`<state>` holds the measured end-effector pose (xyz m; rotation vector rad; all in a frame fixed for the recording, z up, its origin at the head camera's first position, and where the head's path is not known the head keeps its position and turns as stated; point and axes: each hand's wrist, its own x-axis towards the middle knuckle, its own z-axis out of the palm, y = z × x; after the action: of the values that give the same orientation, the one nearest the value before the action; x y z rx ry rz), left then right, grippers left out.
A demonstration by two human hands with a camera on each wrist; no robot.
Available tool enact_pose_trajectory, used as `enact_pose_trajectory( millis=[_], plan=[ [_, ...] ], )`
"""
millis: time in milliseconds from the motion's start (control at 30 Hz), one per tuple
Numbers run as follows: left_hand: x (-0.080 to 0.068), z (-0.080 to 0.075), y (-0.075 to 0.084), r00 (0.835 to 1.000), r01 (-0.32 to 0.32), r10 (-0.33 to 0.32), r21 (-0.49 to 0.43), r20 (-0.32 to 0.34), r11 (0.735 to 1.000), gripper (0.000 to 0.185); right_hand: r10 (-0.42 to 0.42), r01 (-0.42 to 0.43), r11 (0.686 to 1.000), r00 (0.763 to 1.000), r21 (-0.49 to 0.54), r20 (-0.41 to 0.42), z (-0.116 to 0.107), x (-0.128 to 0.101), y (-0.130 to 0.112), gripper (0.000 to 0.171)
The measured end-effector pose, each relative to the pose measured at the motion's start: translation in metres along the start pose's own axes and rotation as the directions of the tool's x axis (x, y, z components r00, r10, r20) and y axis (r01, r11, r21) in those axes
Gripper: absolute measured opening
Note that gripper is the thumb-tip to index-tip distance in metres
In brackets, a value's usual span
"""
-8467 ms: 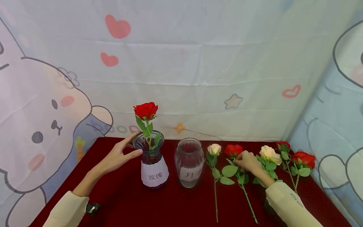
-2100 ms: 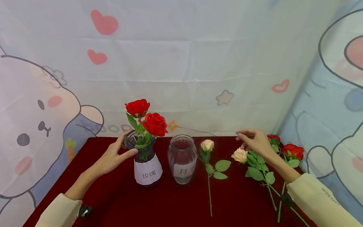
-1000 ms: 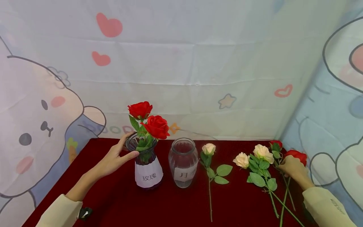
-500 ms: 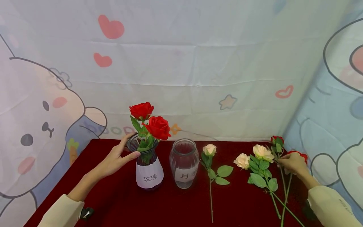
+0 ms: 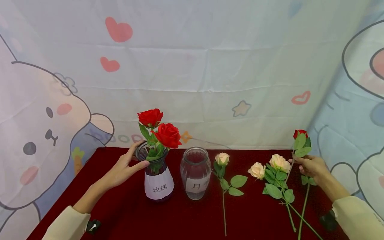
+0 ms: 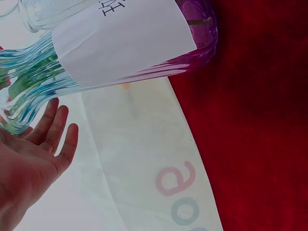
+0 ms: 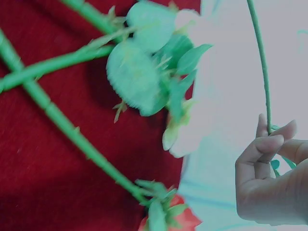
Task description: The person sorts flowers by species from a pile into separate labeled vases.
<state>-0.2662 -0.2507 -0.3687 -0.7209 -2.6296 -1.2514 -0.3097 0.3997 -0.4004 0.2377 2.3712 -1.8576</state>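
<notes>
Fingertips of the right hand pinch the thin green stem of a small red rose, which stands lifted at the right of the head view, its bud above the hand and its stem slanting down toward the lower middle. In the right wrist view the stem runs up from between thumb and forefinger toward the top edge.

Left of centre, the left hand rests against the neck of the purple vase with thumb and fingers straight, spread to either side of the rim. The left wrist view shows the open palm beside the ribbed glass. Two red roses stand in that vase, which wears a white paper label.

Just right of it stands a clear glass jar, also labelled. On the red tablecloth lie a single cream rose and, further right, two cream roses on leafy stems, just left of the right hand. Behind hangs a cartoon-printed curtain.
</notes>
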Motion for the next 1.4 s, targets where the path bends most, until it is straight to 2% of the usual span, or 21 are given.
enact_pose_trajectory(
  millis=[100, 167, 200, 233, 367, 633, 733, 867, 1000, 1100, 1267, 1400],
  plan=[
    [0.0, 0.0, 0.0, 1.0, 0.004, -0.004, -0.004, 0.0, 1.0, 0.071, -0.025, 0.019, 0.991, 0.999, 0.13, 0.045, 0.004, -0.004, -0.01, 0.039],
    [0.0, 0.001, 0.001, 1.0, 0.004, -0.004, -0.006, -0.001, 1.0, 0.072, -0.047, 0.027, 0.973, 0.996, 0.231, 0.079, 0.007, -0.006, -0.018, 0.028],
    [0.0, 0.001, 0.001, 1.0, 0.005, -0.005, -0.008, -0.002, 1.0, 0.071, -0.059, 0.032, 0.963, 0.994, 0.268, 0.093, 0.009, -0.008, -0.021, 0.028],
    [0.0, 0.001, 0.0, 1.0, 0.003, -0.003, -0.006, -0.003, 1.0, 0.071, -0.068, 0.032, 0.949, 0.992, 0.315, 0.105, 0.011, -0.009, -0.025, 0.033],
    [0.0, 0.002, -0.001, 1.0, -0.002, 0.002, -0.003, -0.004, 1.0, 0.071, -0.094, 0.015, 0.883, 0.985, 0.47, 0.146, 0.02, -0.015, -0.039, 0.016],
    [0.001, 0.004, 0.0, 1.0, 0.001, -0.001, -0.016, -0.001, 1.0, 0.072, -0.189, -0.011, 0.759, 0.953, 0.651, 0.236, 0.037, -0.029, -0.059, 0.027],
    [0.002, 0.002, 0.001, 1.0, -0.011, 0.011, -0.006, -0.006, 1.0, 0.071, -0.215, -0.023, 0.73, 0.941, 0.683, 0.261, 0.047, -0.035, -0.066, 0.028],
    [0.001, -0.001, 0.002, 1.0, -0.017, 0.017, 0.006, -0.015, 1.0, 0.07, -0.229, -0.025, 0.725, 0.934, 0.688, 0.275, 0.066, -0.042, -0.079, 0.029],
    [0.001, -0.002, 0.001, 1.0, -0.015, 0.015, 0.005, -0.01, 1.0, 0.071, -0.281, 0.038, 0.727, 0.928, 0.686, 0.246, 0.088, -0.051, -0.091, 0.028],
    [0.001, -0.002, 0.001, 1.0, -0.01, 0.01, -0.004, -0.008, 1.0, 0.071, -0.331, 0.101, 0.716, 0.921, 0.69, 0.208, 0.105, -0.055, -0.099, 0.024],
    [0.0, 0.0, 0.001, 1.0, -0.004, 0.004, -0.009, -0.01, 1.0, 0.072, -0.363, 0.13, 0.706, 0.911, 0.697, 0.198, 0.138, -0.064, -0.112, 0.019],
    [-0.002, 0.002, -0.001, 1.0, 0.011, -0.011, -0.012, -0.007, 1.0, 0.072, -0.386, 0.142, 0.703, 0.899, 0.697, 0.206, 0.165, -0.069, -0.123, 0.022]
  ],
)
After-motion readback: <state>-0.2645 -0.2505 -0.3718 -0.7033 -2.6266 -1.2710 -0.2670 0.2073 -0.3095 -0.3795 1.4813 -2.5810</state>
